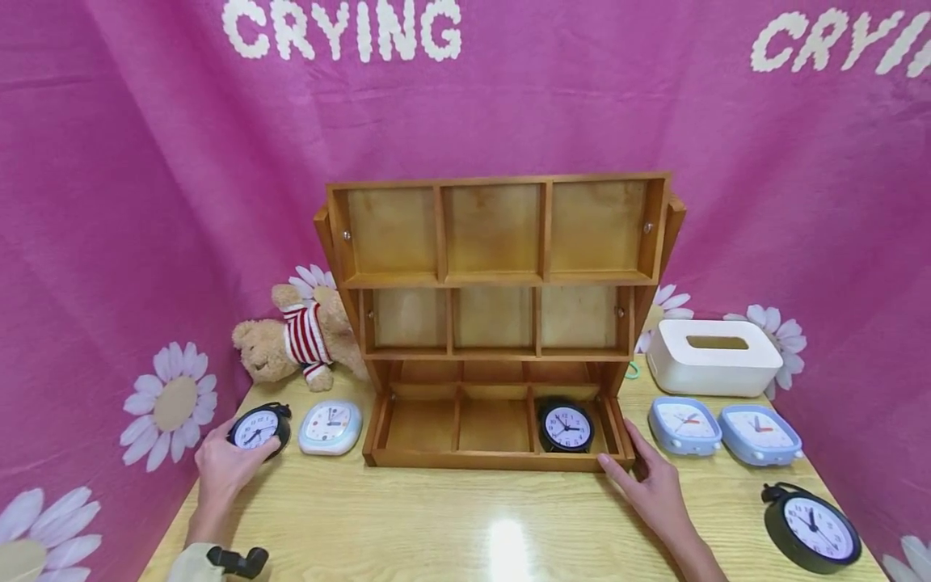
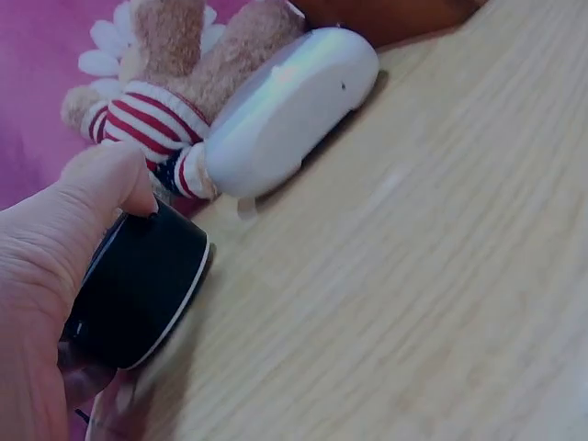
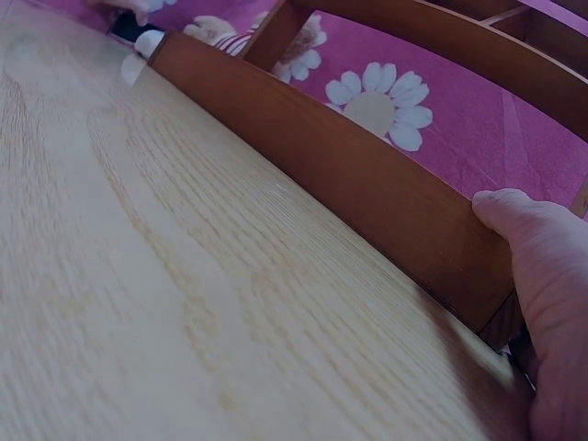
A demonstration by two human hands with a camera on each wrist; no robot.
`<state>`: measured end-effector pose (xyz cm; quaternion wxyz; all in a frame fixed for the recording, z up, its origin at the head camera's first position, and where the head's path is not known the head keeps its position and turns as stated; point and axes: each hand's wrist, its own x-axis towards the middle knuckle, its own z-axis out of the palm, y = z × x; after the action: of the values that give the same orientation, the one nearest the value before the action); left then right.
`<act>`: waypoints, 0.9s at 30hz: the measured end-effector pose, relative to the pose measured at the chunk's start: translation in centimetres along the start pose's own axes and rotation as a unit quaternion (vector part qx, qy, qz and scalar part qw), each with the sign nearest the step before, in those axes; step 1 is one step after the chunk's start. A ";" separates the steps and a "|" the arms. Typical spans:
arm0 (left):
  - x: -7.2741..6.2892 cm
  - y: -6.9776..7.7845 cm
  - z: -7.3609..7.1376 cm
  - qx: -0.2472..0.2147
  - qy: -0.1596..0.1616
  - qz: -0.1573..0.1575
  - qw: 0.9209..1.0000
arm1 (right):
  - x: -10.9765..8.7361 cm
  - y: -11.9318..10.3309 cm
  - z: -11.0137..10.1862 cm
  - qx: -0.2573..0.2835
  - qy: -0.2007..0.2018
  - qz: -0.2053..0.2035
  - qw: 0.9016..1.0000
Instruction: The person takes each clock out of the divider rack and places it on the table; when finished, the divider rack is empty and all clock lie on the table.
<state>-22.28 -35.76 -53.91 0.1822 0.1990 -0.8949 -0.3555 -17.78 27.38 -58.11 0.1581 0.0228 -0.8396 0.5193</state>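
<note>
At the left, my left hand (image 1: 229, 461) grips a round black alarm clock (image 1: 256, 428) by its sides. In the left wrist view that clock (image 2: 138, 285) is on the table, thumb on its upper edge. My right hand (image 1: 655, 485) holds the front right corner of a three-tier wooden shelf (image 1: 494, 459). Its thumb lies on the front board (image 3: 367, 184) in the right wrist view, with the other fingers along the side and partly hidden. Another black alarm clock (image 1: 568, 428) stands in the bottom tier's right compartment. The other compartments hold nothing.
A white and pale-blue clock (image 1: 330, 428) sits between my left hand and the shelf. Behind it lies a teddy bear (image 1: 305, 335). To the right are two blue clocks (image 1: 685, 426), a black alarm clock (image 1: 813, 529) and a white tissue box (image 1: 713, 360). Pink cloth hangs behind.
</note>
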 end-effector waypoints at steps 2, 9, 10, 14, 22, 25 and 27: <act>0.1 -0.4 -0.1 0.001 -0.001 -0.001 1.000 | 0.0 0.0 0.1 0.000 0.000 -0.001 1.000; 0.0 -0.6 0.0 0.005 -0.006 0.005 1.000 | -0.1 0.1 0.0 0.000 0.003 -0.003 1.000; 0.0 -0.6 0.0 0.002 -0.006 0.004 1.000 | -0.1 0.1 0.0 0.000 0.003 -0.003 1.000; -0.3 -0.6 0.0 -0.001 -0.009 -0.001 1.000 | -0.1 0.1 0.1 0.002 0.001 -0.006 1.000; -1.1 0.2 -0.5 -0.013 0.011 0.025 1.000 | -0.1 0.1 0.1 -0.004 0.002 -0.006 1.000; -1.4 1.2 -1.0 -0.028 0.026 0.038 0.999 | -0.1 -0.1 0.0 0.001 0.003 -0.009 1.000; -1.7 2.0 -1.2 -0.043 0.037 0.045 0.997 | -0.2 -0.2 -0.1 0.002 0.004 -0.011 1.000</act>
<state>-20.68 -34.30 -51.97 0.2397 0.1632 -0.8796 -0.3772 -17.51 27.33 -57.94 0.1670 0.0304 -0.8378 0.5189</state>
